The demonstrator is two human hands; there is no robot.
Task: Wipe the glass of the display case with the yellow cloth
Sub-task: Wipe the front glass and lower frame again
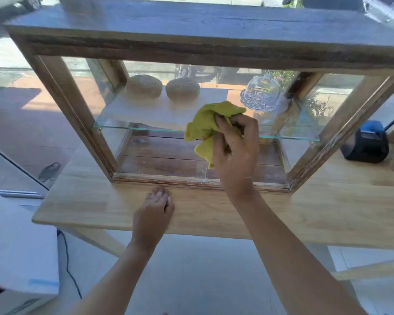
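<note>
The right hand clenches the bunched yellow cloth against the front glass of the display case, near its middle shelf. The left hand rests flat, released, on the table just before the case. The cloth's lower folds hide behind the fingers; it hangs roughly upright.

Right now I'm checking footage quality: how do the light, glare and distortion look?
Head view: strong daylight comes through the display case; its glass shows reflections. Wide-angle bends the top board. Corners are smeared. The right hand and yellow cloth are fairly sharp.
</note>
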